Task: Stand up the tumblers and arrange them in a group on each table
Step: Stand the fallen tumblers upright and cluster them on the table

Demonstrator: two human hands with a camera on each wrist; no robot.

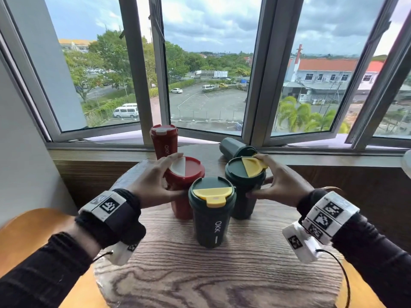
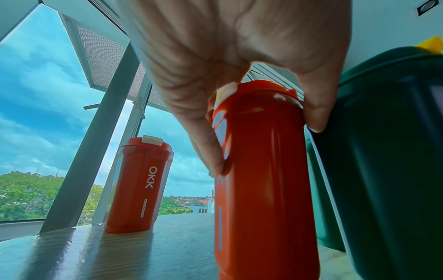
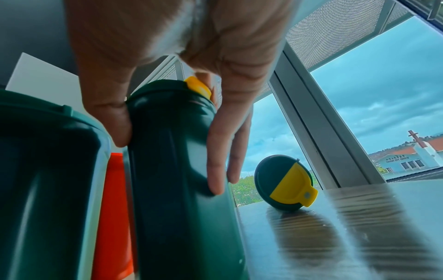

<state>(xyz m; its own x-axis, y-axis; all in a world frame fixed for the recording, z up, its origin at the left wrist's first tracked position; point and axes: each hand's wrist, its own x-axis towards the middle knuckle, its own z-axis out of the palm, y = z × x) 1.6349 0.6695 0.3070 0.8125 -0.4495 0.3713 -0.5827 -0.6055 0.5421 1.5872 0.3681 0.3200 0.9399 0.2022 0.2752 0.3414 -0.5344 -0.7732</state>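
Head view: wood-grain table [image 1: 222, 274] beside open windows [image 1: 206, 70], tumblers [image 1: 211, 214] grouped.

Both arms reach forward. The left hand [image 1: 153, 182] and the right hand [image 1: 279, 181] each curl, thumb nearest, fingers on the grip's far side.

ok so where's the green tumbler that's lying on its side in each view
Head: the lying green tumbler is at the back of the table, right of centre, by the window frame, just behind the right hand.
Left wrist: not in it.
Right wrist: right of centre on the table, its yellow-and-green lid facing the camera.
Shared landmark: the upright green tumbler that the right hand grips.
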